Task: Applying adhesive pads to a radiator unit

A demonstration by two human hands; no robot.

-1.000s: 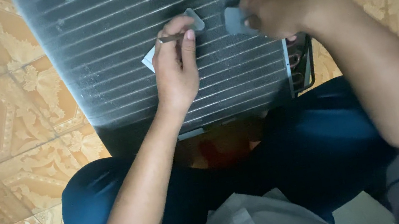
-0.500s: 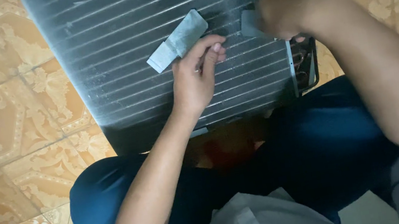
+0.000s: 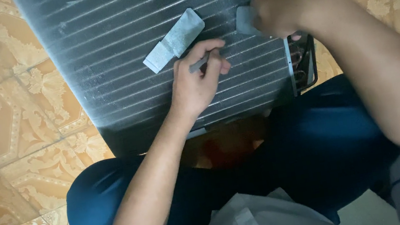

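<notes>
A dark finned coil panel [image 3: 114,45] lies flat on the floor in front of my knees. A flat grey comb-like piece [image 3: 173,40] rests loose on its fins. My left hand [image 3: 195,83] sits just below that piece, fingers curled around a thin grey tool [image 3: 200,64] whose tip lies against the fins. My right hand [image 3: 282,8] is at the panel's right edge, closed over a small grey pad [image 3: 245,20] pressed on the fins.
Copper tube bends [image 3: 301,61] stick out along the panel's right side. Patterned tan floor tiles [image 3: 5,132] surround the panel. My legs in dark blue trousers [image 3: 323,146] are folded under the panel's near edge.
My left hand has slid down off the flat grey piece, leaving it lying on the fins. My right hand has stayed at the right edge.
</notes>
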